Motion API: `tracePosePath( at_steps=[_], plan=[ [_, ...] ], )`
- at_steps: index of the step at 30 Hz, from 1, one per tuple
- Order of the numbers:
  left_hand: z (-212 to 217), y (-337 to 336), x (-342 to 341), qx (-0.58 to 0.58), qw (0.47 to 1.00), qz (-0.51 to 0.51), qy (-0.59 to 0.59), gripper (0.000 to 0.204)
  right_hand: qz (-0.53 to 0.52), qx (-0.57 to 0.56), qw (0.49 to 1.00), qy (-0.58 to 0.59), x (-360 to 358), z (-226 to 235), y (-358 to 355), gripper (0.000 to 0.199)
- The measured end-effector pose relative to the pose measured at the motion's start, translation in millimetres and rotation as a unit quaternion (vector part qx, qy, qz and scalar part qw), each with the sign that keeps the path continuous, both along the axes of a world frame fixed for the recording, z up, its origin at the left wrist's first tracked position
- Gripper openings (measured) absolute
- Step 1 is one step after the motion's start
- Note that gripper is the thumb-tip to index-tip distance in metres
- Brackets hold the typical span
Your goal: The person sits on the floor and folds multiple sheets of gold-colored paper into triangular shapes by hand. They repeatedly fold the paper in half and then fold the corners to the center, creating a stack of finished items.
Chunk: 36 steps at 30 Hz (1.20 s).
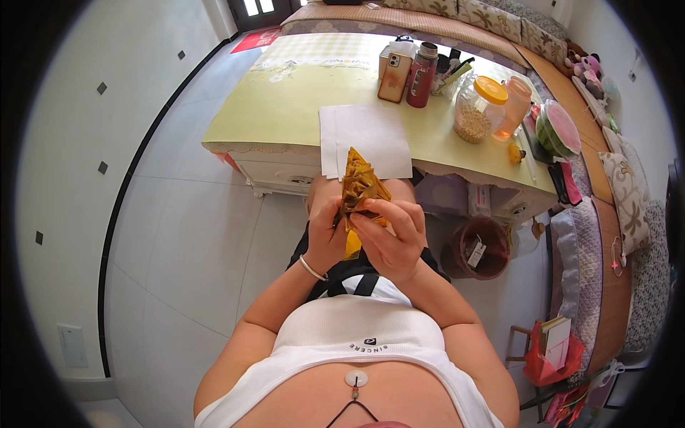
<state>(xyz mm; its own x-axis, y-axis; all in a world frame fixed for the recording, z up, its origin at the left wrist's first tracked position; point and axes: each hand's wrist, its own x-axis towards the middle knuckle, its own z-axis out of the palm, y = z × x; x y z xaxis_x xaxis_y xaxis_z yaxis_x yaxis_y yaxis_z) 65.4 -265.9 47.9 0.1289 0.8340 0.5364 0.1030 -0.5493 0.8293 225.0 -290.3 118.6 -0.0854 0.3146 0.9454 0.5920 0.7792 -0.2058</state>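
Observation:
Between my two hands, above my lap, is a piece of shiny gold folded paper (360,182) with many layered pleats, pointed at its top. My left hand (327,232) is closed on its lower left side, and a bracelet circles that wrist. My right hand (394,232) pinches the lower right side with thumb and fingers. A bright yellow part (352,245) shows below, between the hands. My fingers hide much of the lower folds. White paper sheets (367,135) lie on the table just beyond the folded piece.
On the green-topped table (271,107) stand a phone (394,77), a red thermos (422,78), a yellow-lidded jar (474,118), an orange-tinted bottle (513,107) and a cut watermelon (556,132). A dark red bin (479,246) sits on the floor at right, near a long bench (606,235).

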Motion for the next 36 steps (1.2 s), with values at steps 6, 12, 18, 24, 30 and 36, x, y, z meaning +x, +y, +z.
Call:
tracePosePath(
  at_steps=[6,12,18,24,30,36],
  plan=[
    [-4,0,0,0.004,1.000,0.013,-0.003,0.028,-0.005,-0.005,1.000,-0.017,1,-2,-1,0.024],
    [1,-2,1,0.007,0.999,0.033,-0.005,0.026,0.009,-0.019,1.000,0.017,-1,0,-1,0.027],
    [-9,2,-3,0.009,1.000,0.005,-0.026,0.027,0.044,-0.044,0.997,0.036,-3,-6,-1,0.031],
    [-7,3,-4,0.023,0.999,0.003,-0.023,0.030,0.061,-0.056,0.997,-0.006,-1,-3,-3,0.028],
    [-9,1,-4,-0.006,1.000,0.029,-0.002,0.029,0.012,-0.018,1.000,-0.017,-3,-4,-4,0.024],
    [-8,3,-4,0.025,0.999,0.044,-0.002,0.026,0.010,-0.026,0.999,-0.026,-2,-4,-5,0.025]
  ],
)
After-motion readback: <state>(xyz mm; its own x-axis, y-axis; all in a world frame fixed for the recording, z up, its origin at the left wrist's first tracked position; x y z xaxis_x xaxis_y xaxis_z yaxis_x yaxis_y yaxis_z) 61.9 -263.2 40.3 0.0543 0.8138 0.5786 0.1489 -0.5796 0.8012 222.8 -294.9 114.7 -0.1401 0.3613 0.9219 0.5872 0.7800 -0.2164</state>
